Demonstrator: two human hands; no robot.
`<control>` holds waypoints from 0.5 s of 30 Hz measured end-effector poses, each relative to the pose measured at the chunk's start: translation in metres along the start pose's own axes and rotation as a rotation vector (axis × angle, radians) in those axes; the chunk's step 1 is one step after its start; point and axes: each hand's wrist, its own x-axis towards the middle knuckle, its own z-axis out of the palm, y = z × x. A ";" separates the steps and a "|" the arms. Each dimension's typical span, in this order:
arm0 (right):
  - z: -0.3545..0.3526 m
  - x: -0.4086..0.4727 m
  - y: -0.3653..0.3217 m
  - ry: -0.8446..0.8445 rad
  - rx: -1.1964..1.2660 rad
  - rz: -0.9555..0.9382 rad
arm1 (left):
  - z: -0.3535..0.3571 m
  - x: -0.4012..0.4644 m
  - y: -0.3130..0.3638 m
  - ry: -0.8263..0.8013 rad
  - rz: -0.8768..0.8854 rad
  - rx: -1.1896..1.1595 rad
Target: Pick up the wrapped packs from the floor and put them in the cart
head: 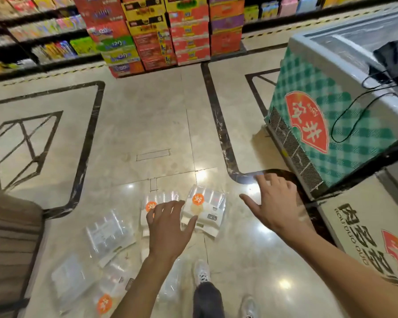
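Several clear wrapped packs with white contents and orange round labels lie on the shiny tiled floor. One pack [206, 208] lies at centre, another [157, 201] just left of it, a third [108, 231] further left, and more [78, 278] near the bottom left. My left hand [168, 228] reaches down over the two centre packs with fingers spread, holding nothing; whether it touches them is unclear. My right hand [276, 203] hovers to the right of the packs, fingers spread and empty. A dark bar [354, 171], possibly the cart's rim, crosses at right.
A green-checked chest freezer [326, 115] with a black cable stands at right. Stacked colourful cartons [161, 35] and shelves line the back. A brown striped object [9, 237] sits at left. My white shoes [201, 271] stand below the packs.
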 end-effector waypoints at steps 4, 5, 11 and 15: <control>0.059 0.040 -0.009 -0.109 0.078 0.082 | 0.061 0.059 -0.041 -0.158 -0.058 0.058; 0.074 0.050 -0.009 -0.103 0.090 0.090 | 0.076 0.076 -0.052 -0.178 -0.068 0.044; 0.187 0.122 -0.007 -0.133 0.148 0.149 | 0.184 0.169 -0.111 -0.254 -0.063 -0.007; 0.311 0.173 -0.016 -0.190 0.225 0.201 | 0.298 0.210 -0.150 -0.285 -0.019 -0.028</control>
